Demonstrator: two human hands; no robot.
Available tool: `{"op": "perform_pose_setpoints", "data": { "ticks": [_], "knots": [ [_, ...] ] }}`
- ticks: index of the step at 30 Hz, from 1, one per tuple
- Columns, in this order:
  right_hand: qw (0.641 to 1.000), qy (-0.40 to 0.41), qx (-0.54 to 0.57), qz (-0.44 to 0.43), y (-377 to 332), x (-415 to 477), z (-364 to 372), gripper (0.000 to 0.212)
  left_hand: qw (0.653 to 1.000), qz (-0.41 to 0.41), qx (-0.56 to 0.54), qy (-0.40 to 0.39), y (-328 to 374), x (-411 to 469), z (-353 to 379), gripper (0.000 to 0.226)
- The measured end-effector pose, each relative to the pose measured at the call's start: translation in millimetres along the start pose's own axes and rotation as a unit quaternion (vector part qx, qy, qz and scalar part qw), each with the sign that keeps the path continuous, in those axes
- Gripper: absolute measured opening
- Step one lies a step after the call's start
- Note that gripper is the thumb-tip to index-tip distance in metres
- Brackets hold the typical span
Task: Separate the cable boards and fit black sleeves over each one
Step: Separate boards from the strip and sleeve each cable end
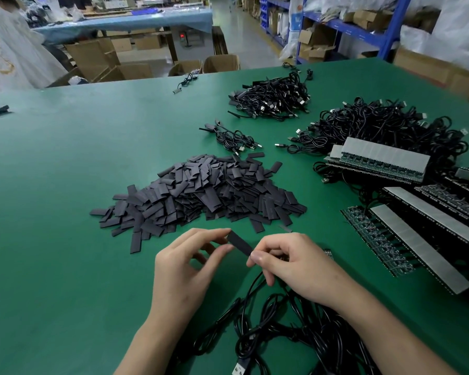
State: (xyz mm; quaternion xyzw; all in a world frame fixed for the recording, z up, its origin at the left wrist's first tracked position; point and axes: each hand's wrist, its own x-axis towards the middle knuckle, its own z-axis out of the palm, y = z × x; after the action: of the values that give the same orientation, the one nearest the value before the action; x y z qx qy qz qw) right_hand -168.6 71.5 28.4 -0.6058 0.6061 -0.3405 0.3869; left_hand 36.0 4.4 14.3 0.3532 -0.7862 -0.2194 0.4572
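My left hand [190, 262] pinches the upper end of a flat black sleeve [240, 243] between thumb and fingertips. My right hand [290, 262] grips the sleeve's lower end, its fingers curled round something I cannot make out. A black cable [251, 290] runs down from under that hand into a tangle of cables [282, 336] near the table's front edge. A big heap of loose black sleeves [201, 193] lies just beyond my hands. Joined cable boards in long panels [406, 239] lie at the right.
The green table [65, 212] carries a stack of board panels [377, 161] on a mass of cables at the right, a cable pile [271, 98] at the back and a small bunch [233, 138] in the middle. A person stands at the far left.
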Motion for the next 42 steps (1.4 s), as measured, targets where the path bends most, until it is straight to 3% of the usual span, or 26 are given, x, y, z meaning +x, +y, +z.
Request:
{"op": "perform_pose_setpoints", "data": {
  "ticks": [11,18,22,27,31,35,38,42],
  "knots": [
    [1.000,0.023,-0.006,0.003,1,1,1,0.025,0.999,-0.007,0.005,-0.044,-2,-1,-2,0.024],
    [0.999,0.036,-0.013,0.001,2,1,2,0.020,0.994,-0.091,-0.048,-0.034,3,-1,0,0.024],
    [0.999,0.035,-0.014,-0.009,0,0,6,0.018,0.953,-0.219,-0.211,-0.011,9,-1,9,0.018],
    [0.999,0.032,-0.004,-0.018,-1,0,6,0.010,0.893,-0.288,-0.346,-0.006,8,1,9,0.019],
    [0.998,0.032,-0.034,-0.035,3,-1,-3,0.033,0.857,-0.312,-0.406,0.053,1,6,1,0.020],
    [0.991,-0.037,-0.109,-0.061,6,-1,-3,0.040,0.818,-0.336,-0.456,0.101,-6,8,-4,0.018],
    [0.991,-0.052,-0.100,-0.073,6,-2,-1,0.032,0.812,-0.336,-0.465,0.107,-8,7,-4,0.020],
    [0.997,-0.059,0.008,-0.041,0,-3,-7,0.023,0.827,-0.332,-0.443,0.102,-7,8,-4,0.021]
  ]
}}
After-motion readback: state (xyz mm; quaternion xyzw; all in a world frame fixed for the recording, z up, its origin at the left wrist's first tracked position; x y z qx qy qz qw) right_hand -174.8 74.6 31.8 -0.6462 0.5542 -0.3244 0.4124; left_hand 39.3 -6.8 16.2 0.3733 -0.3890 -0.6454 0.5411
